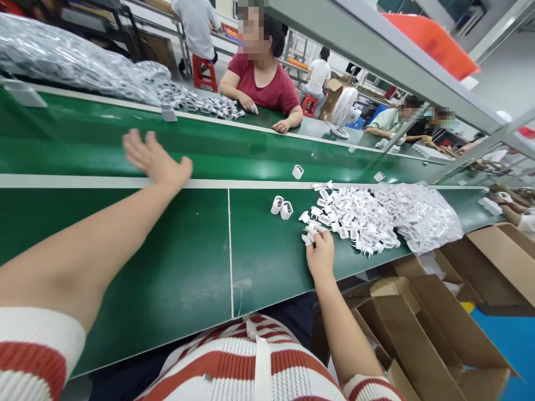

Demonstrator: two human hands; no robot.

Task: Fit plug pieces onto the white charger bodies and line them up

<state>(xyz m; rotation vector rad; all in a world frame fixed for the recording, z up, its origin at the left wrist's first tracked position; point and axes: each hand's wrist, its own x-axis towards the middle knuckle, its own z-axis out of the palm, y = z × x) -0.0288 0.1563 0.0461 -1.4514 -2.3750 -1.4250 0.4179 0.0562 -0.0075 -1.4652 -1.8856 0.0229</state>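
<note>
My left hand [157, 162] reaches out over the green conveyor belt [234, 159], fingers spread and nothing in them. My right hand [320, 250] is at the near left edge of a heap of white plug pieces [355, 214]. Its fingers, with white covers on the tips, are bent together around a white plug piece [311, 229], partly hidden by them. Left of the heap, two white charger housings [276, 205] stand side by side on the green table [188, 262], their open tops showing parts inside. Another white charger [297, 171] lies on the belt beyond them.
A clear plastic bag [430, 217] of white pieces adjoins the heap. Open cardboard boxes [418, 323] stand below at right. Across the belt, a co-worker in a red shirt [267, 83] sits near more pieces [200, 103] and a large plastic bag [75, 55]. A metal frame crosses overhead.
</note>
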